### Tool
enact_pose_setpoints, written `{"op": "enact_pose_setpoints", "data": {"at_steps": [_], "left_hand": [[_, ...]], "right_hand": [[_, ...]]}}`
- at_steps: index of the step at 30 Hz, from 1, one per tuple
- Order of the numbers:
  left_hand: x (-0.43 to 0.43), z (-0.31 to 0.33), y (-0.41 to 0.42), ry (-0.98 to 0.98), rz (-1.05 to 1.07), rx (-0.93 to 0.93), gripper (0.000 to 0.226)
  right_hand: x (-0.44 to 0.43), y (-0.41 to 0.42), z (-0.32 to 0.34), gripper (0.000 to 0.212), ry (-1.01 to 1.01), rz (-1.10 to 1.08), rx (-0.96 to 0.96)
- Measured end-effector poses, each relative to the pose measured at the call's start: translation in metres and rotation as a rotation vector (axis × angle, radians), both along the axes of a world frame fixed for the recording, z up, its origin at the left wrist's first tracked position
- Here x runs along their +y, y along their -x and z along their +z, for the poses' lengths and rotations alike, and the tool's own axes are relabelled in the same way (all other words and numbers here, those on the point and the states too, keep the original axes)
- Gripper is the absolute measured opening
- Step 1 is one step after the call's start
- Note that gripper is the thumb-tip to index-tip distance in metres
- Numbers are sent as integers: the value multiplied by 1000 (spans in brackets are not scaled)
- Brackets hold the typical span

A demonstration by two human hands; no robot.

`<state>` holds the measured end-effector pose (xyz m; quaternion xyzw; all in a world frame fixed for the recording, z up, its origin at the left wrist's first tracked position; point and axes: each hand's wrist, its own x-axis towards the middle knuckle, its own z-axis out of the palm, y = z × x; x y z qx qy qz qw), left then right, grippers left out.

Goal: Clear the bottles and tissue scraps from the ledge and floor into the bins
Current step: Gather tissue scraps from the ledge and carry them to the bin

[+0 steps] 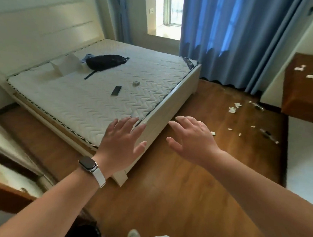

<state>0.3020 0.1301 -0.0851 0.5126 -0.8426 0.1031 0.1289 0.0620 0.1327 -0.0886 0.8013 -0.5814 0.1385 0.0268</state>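
Observation:
My left hand [122,140] and my right hand [191,138] are stretched out in front of me with fingers spread, holding nothing. White tissue scraps [234,107] lie on the wooden floor to the right, with smaller bits [230,129] nearer me. Two clear plastic bottles lie on the floor, one [256,105] near the curtain and another [269,136] by the dark strip. More tissue scraps [306,71] sit on the brown ledge [300,94] at the right. A dark bin [86,231] shows at the bottom edge below my left arm.
A bed [171,108] with a bare white mattress fills the left, carrying a black bag [106,61], a phone [116,90] and a small white item. Blue curtains [230,35] hang behind. Open wooden floor [174,202] lies in front of me.

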Motion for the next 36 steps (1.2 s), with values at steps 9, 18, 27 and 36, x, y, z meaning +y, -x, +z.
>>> {"op": "enact_pose_setpoints", "data": {"at_steps": [9,18,27,36], "left_hand": [[-112,-28,52,-66,-233,56,56],[-267,-26,50,-59,-435,78,53],[-364,-31,55,-67,-563,139,52],[-433,-34,92,-72,-606,157,50]], "right_hand": [[-44,52,-13,55,-43,-310,80],[-145,41,2,57,-65,-533,130],[-199,39,16,57,-91,-682,169],[-260,66,21,57,-88,-718,178]]}}
